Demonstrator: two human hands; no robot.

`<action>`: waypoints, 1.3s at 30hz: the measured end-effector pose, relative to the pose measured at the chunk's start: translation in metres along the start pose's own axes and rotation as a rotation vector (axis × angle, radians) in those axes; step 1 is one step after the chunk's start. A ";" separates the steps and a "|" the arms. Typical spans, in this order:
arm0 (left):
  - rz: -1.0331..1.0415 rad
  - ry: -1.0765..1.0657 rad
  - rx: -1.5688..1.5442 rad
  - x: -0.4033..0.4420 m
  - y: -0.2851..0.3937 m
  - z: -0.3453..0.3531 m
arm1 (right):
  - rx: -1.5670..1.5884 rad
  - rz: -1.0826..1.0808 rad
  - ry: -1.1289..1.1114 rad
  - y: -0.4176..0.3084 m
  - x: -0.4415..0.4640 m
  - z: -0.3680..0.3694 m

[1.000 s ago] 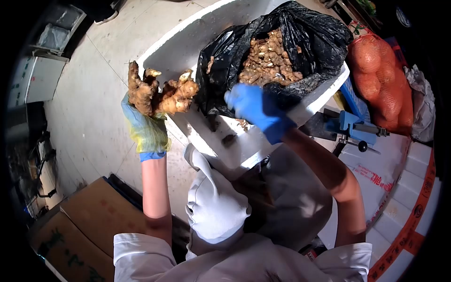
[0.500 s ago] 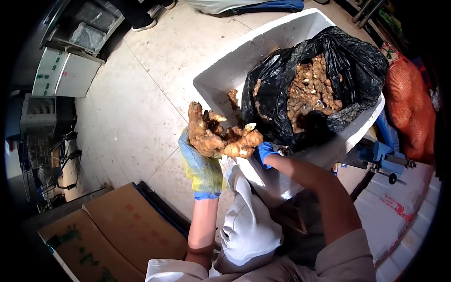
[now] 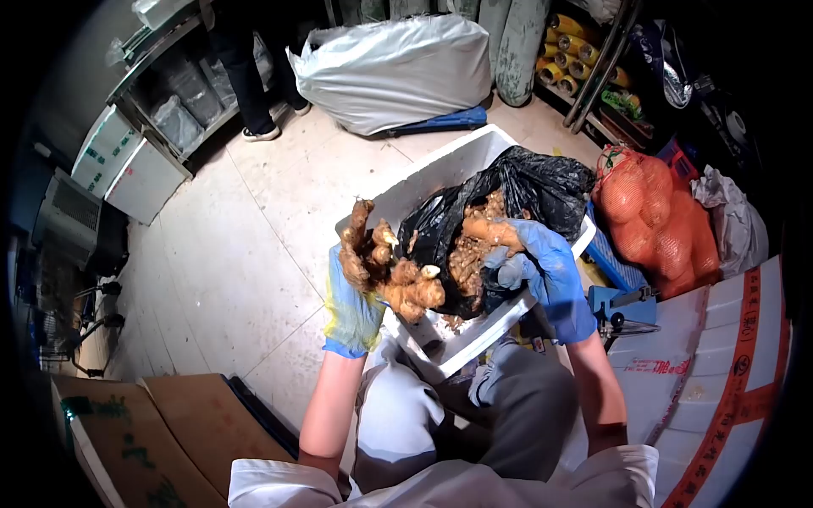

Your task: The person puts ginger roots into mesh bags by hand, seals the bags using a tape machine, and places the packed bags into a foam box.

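Note:
My left hand (image 3: 353, 306), in a blue glove with a yellow-green mesh over it, holds a large knobbly ginger root (image 3: 411, 289) left of the foam box's near part. A smaller ginger piece (image 3: 493, 232) is gripped between the fingers and thumb of my right hand (image 3: 546, 275), which wears a blue glove. It is above a black plastic bag (image 3: 550, 173) heaped with ginger (image 3: 466, 267). The bag lies in a white foam box (image 3: 411, 182) in front of my knees.
Red net sacks (image 3: 648, 212) stand at the right, near a blue metal clamp-like tool (image 3: 622, 309) and taped white boxes (image 3: 720, 372). Cardboard boxes (image 3: 195, 432) are at the lower left. A person's legs (image 3: 246, 76) and a white sack (image 3: 394, 72) are farther back.
My right hand has come up from inside the box with a ginger piece. The left still holds its root. The view has tilted up, showing more of the room.

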State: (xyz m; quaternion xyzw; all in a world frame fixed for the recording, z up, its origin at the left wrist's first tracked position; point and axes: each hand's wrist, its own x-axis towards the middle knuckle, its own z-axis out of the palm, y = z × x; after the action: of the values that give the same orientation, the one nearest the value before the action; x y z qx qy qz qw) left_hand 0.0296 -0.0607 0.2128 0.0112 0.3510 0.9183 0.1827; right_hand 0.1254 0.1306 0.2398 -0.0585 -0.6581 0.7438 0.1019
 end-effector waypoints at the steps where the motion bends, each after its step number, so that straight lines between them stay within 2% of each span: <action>1: 0.033 -0.041 -0.029 -0.008 -0.001 0.009 | 0.202 0.021 0.053 -0.006 -0.003 0.002; 2: 0.190 0.027 -0.034 -0.015 -0.011 0.026 | 0.233 0.017 0.043 -0.009 -0.006 0.003; 3: 0.106 -0.078 -0.139 -0.016 -0.016 0.017 | 0.265 0.019 0.035 -0.008 -0.009 0.003; 5: -0.093 -0.259 -0.327 -0.017 -0.025 -0.001 | 0.108 -0.072 0.165 -0.005 -0.012 0.014; 7: -0.154 -0.308 -0.408 -0.025 -0.028 0.006 | 0.232 -0.005 0.128 -0.017 -0.020 0.027; 8: -0.111 -0.445 -0.377 -0.024 -0.034 0.003 | 0.204 0.004 0.125 -0.016 -0.022 0.028; 9: 0.045 -0.149 -0.100 -0.036 -0.036 0.022 | 0.179 0.055 0.075 -0.010 -0.023 0.023; 15: -0.110 -0.225 -0.096 -0.044 -0.057 0.011 | 0.095 0.176 0.180 0.011 -0.026 0.023; 17: -0.019 -0.214 0.125 -0.043 -0.063 0.005 | 0.077 0.190 0.218 0.017 -0.025 0.018; 19: -0.050 -0.228 0.077 -0.040 -0.064 0.000 | 0.070 0.179 0.207 0.021 -0.023 0.014; 21: -0.096 -0.261 -0.011 -0.037 -0.063 -0.001 | 0.024 0.268 0.224 0.014 -0.024 0.016; 22: -0.177 -0.209 -0.137 -0.039 -0.063 0.005 | 0.019 0.273 0.218 0.018 -0.023 0.017; 24: -0.222 -0.205 -0.117 -0.042 -0.062 0.006 | -0.198 0.202 0.243 0.031 -0.023 0.019; 28: -0.348 -0.178 -0.175 -0.040 -0.061 0.005 | -0.381 0.085 0.214 0.040 -0.029 0.028; 29: -0.371 -0.214 -0.131 -0.033 -0.057 0.005 | -0.409 0.137 0.203 0.039 -0.030 0.029; 30: -0.456 -0.016 -0.086 -0.035 -0.050 0.016 | -0.386 0.197 0.191 0.038 -0.031 0.030; 31: -0.352 -0.076 -0.047 -0.036 -0.049 0.016 | -0.515 0.117 0.178 0.051 -0.031 0.028; 32: -0.393 -0.124 0.000 -0.039 -0.045 0.016 | -0.561 0.045 0.141 0.048 -0.035 0.030; 33: -0.440 -0.076 0.000 -0.042 -0.040 0.020 | -0.709 -0.094 0.082 0.050 -0.037 0.030; 34: -0.508 0.043 -0.051 -0.041 -0.049 0.005 | -0.711 -0.065 0.154 0.049 -0.037 0.036; 35: -0.523 0.044 -0.058 -0.041 -0.049 -0.001 | -0.706 -0.097 0.152 0.052 -0.040 0.037; 36: -0.497 0.063 -0.060 -0.043 -0.048 -0.001 | -1.069 -0.502 -0.015 0.058 -0.040 0.028; 37: -0.478 0.079 -0.064 -0.045 -0.048 -0.001 | -1.046 -0.538 -0.044 0.057 -0.040 0.027; 39: -0.490 0.034 -0.097 -0.040 -0.053 -0.010 | -0.474 0.091 -0.056 0.035 -0.042 0.023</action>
State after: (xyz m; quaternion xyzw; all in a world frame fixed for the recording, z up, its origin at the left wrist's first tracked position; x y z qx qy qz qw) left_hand 0.0827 -0.0443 0.1751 -0.0984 0.3016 0.8624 0.3944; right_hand 0.1583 0.0953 0.2063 -0.0898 -0.8134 0.5738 0.0334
